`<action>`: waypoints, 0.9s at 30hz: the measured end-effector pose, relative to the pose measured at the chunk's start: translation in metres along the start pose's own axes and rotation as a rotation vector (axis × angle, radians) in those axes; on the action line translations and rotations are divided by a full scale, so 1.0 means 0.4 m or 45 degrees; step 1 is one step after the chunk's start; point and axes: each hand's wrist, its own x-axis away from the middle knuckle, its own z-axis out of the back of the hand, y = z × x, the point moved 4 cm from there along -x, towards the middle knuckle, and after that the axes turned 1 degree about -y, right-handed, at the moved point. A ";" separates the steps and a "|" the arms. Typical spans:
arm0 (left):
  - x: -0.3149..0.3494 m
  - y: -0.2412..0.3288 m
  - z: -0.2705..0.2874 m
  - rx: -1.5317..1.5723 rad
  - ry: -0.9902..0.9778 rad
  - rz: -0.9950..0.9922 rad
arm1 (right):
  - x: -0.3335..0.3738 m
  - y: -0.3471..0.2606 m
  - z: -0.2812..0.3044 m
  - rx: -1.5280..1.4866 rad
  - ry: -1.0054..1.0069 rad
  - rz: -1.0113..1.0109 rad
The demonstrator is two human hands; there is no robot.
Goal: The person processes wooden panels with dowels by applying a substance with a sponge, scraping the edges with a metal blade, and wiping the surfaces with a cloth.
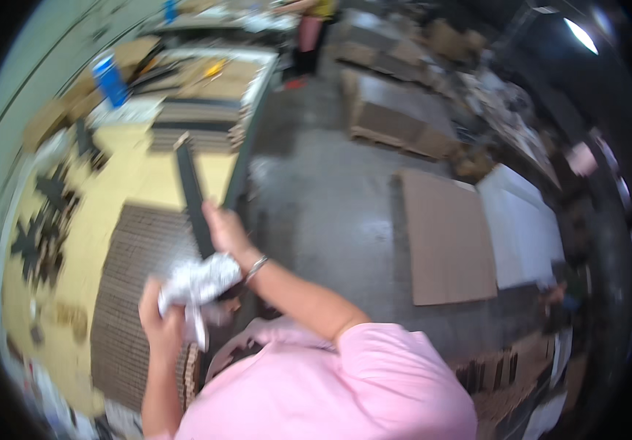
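Observation:
My right hand [224, 231] is closed around a long, narrow dark strip [190, 180], which points away from me over the table. The strip's far end shows a light brown edge. In my left hand [160, 315] is a crumpled white cloth [200, 282], pressed near the strip's lower end; blur hides whether the two touch. Beneath my hands lies a large block of tightly packed brown pieces [136, 293]. Farther off on the same table sits a stack of dark and brown strips [197, 121].
The yellow-topped table [103, 198] has dark cross-shaped pieces [52, 187] along its left side. A blue cylinder [110, 81] stands at the back, near a yellow tool [215, 69]. Brown sheets [448, 238] and cardboard stacks [396, 114] occupy the floor to the right. Another person [312, 33] stands far ahead.

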 end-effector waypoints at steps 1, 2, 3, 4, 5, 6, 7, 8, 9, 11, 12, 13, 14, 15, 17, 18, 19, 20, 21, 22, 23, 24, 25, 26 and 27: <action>-0.050 0.041 0.004 0.039 0.138 0.016 | 0.032 -0.031 -0.020 -0.210 0.008 -0.037; -0.090 0.055 0.012 -0.016 0.194 -0.112 | 0.068 -0.081 -0.031 -0.143 0.068 -0.059; -0.120 0.094 -0.001 -0.044 0.220 -0.158 | 0.050 -0.047 -0.026 -0.267 -0.039 0.019; -0.141 0.102 -0.017 -0.031 0.179 -0.193 | 0.063 -0.056 -0.049 -0.322 0.018 0.122; -0.146 0.096 -0.039 -0.156 0.103 -0.321 | 0.067 -0.078 -0.064 -0.304 -0.088 0.056; -0.121 0.089 -0.071 -0.272 0.025 -0.463 | 0.087 -0.099 -0.077 -0.534 -0.004 -0.107; -0.076 0.089 -0.112 -0.483 -0.015 -0.639 | 0.085 -0.109 -0.073 -0.663 -0.189 -0.253; -0.030 0.088 -0.123 -0.554 -0.139 -0.648 | 0.075 -0.118 -0.064 -0.797 -0.354 -0.386; 0.013 0.058 -0.123 -0.489 -0.259 -0.696 | 0.048 -0.118 -0.057 -0.611 -0.218 -0.267; 0.093 0.009 -0.094 -0.362 -0.496 -0.522 | 0.028 -0.113 -0.036 -0.485 -0.115 -0.273; 0.122 -0.016 -0.080 -0.300 -0.616 -0.437 | 0.029 -0.123 -0.037 -0.616 -0.091 -0.307; 0.135 -0.041 -0.050 -0.341 -0.549 -0.364 | 0.032 -0.136 -0.032 -0.585 -0.060 -0.306; 0.147 -0.059 -0.020 -0.380 -0.479 -0.294 | 0.038 -0.147 -0.026 -0.551 -0.030 -0.302; 0.133 -0.054 0.013 -0.386 -0.345 -0.230 | 0.039 -0.147 -0.021 -0.549 -0.030 -0.305; 0.086 -0.052 0.085 -0.391 -0.076 -0.127 | 0.039 -0.142 -0.025 -0.612 -0.139 -0.304; 0.059 -0.033 0.110 -0.403 0.060 -0.204 | 0.034 -0.127 -0.020 -0.610 -0.148 -0.309; 0.034 -0.013 0.122 -0.290 0.170 -0.175 | 0.029 -0.112 -0.031 -0.721 -0.409 -0.304; 0.015 0.009 0.122 -0.177 0.283 -0.146 | 0.030 -0.109 -0.048 -0.828 -0.675 -0.299; 0.004 0.041 0.109 -0.276 0.309 -0.242 | 0.040 -0.118 -0.075 -0.825 -0.689 -0.308; -0.001 0.066 0.090 -0.374 0.333 -0.339 | 0.049 -0.121 -0.096 -0.762 -0.492 -0.330; 0.003 0.073 0.060 -0.440 0.269 -0.534 | 0.055 -0.123 -0.110 -0.696 -0.304 -0.349; 0.012 0.099 0.015 -0.484 0.135 -0.595 | 0.038 -0.093 -0.131 -0.900 -0.626 -0.407; 0.028 0.109 -0.036 -0.453 -0.007 -0.609 | 0.034 -0.060 -0.112 -0.798 -0.683 -0.445; 0.045 0.098 -0.073 -0.462 -0.070 -0.732 | 0.051 -0.052 -0.123 -0.691 -0.760 -0.496; 0.058 0.090 -0.095 -0.559 -0.106 -0.842 | 0.073 -0.064 -0.134 -0.533 -0.666 -0.501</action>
